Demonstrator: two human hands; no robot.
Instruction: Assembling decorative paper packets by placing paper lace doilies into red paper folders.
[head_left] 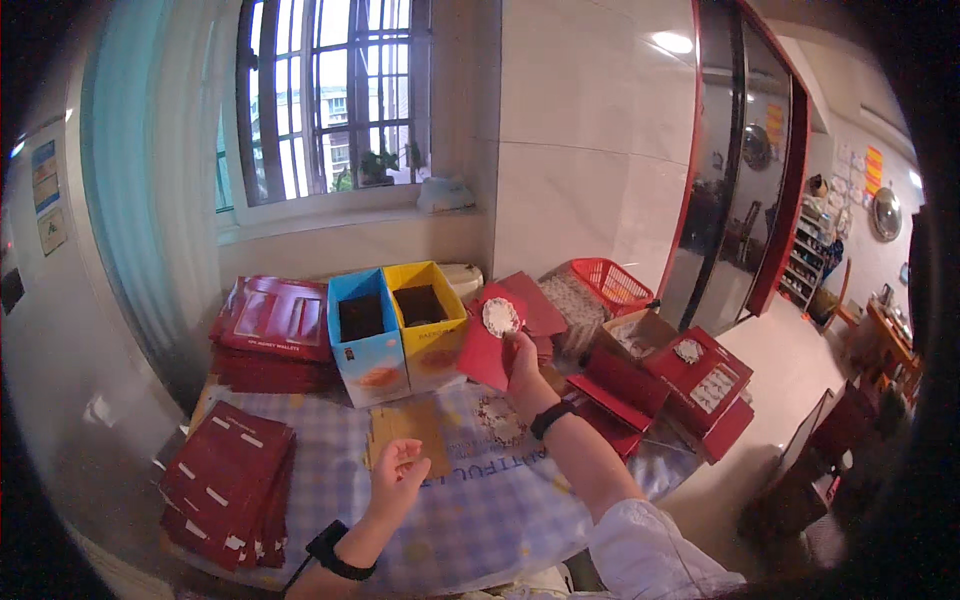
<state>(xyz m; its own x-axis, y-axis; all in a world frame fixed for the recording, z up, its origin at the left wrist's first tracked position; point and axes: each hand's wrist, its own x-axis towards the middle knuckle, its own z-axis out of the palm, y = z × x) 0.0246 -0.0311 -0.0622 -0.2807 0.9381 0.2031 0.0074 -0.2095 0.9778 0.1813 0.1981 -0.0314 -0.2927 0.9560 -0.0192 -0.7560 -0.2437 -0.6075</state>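
Note:
My right hand (526, 372) pinches the lower right edge of a red envelope (484, 352) and holds it tilted above the table. A round white, lacy-looking decoration (500, 317) is on the envelope's face. Over the checked tablecloth (450, 545) hovers my left hand (398, 472), fingers loosely bent and apart, with nothing visible in it. Just beyond its fingertips lies a flat tan cardboard piece (412, 425). Behind the held envelope are more red envelopes (540, 305), partly hidden by it.
A blue box (368, 365) and a yellow box (436, 350) stand open at the back. Dark red packages are piled back left (270, 325) and front left (230, 470). At right are opened red folders (615, 400), a windowed red package (710, 375) and a red basket (610, 285).

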